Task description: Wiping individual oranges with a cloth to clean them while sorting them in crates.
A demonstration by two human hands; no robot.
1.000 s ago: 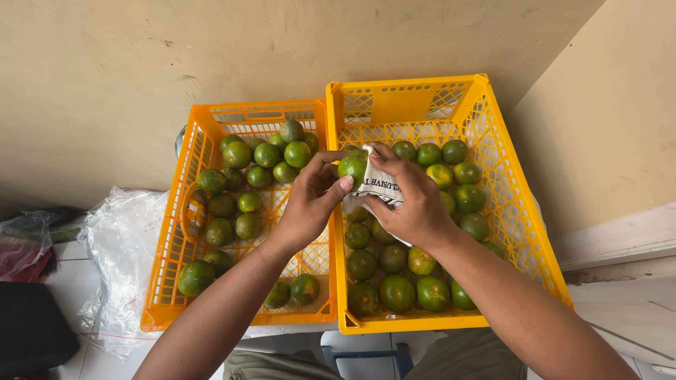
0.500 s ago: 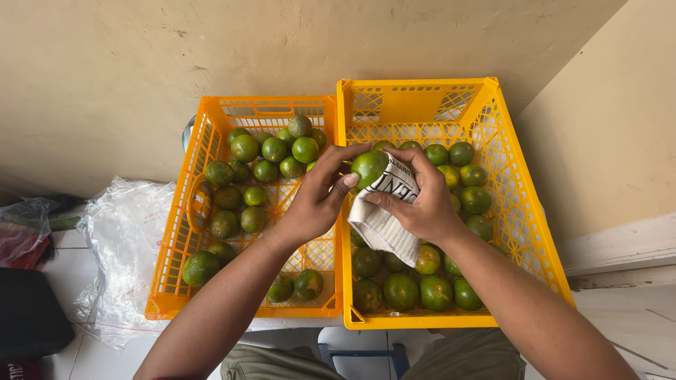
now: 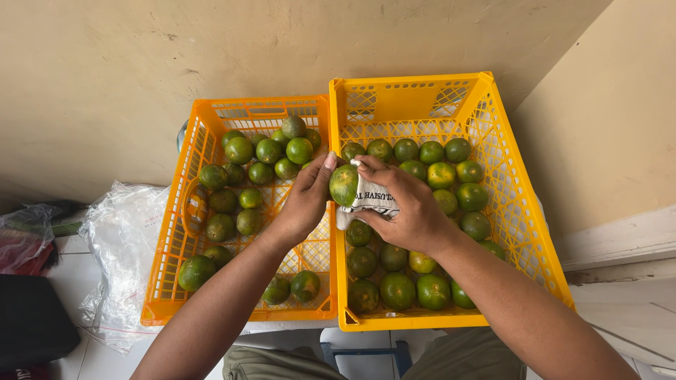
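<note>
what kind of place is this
Probably a small fruit-sorting or cleaning spot in a home or shop corner: two yellow crates of green citrus sit against a plain wall, and a cloth is held against one fruit.

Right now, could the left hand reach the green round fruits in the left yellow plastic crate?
Probably yes. The left hand hangs over the left yellow plastic crate, whose top is open, with the green round fruits uncovered below it, though it first must let go of the fruit it holds.
</note>
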